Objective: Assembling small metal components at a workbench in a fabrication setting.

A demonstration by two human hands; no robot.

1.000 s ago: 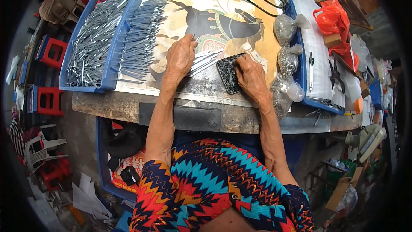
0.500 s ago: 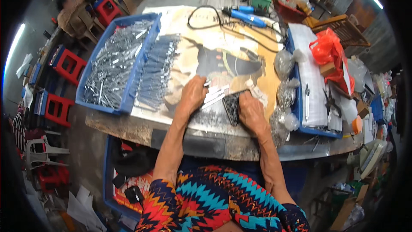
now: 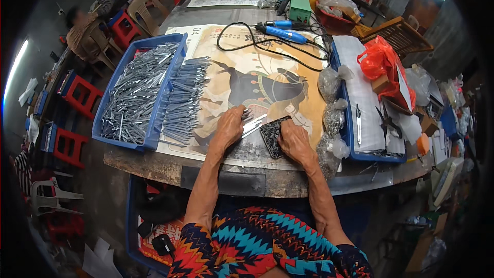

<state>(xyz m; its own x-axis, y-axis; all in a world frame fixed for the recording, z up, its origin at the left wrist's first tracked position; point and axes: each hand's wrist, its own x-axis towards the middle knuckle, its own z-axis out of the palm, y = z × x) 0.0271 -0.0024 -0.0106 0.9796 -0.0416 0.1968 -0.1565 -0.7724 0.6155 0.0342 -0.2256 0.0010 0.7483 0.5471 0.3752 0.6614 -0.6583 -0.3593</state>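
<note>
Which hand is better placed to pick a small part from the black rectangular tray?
Probably the right hand: its fingers are at the right edge of the black rectangular tray of small dark parts. The left hand is farther off, beside slim silvery rods.

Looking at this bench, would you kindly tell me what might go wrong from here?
The right hand is at the small tray of dark pieces; a bump could spill them. The clear bags lie close by and might get nudged. Metal pieces heaped in the blue bin could slide out if jostled.
</note>
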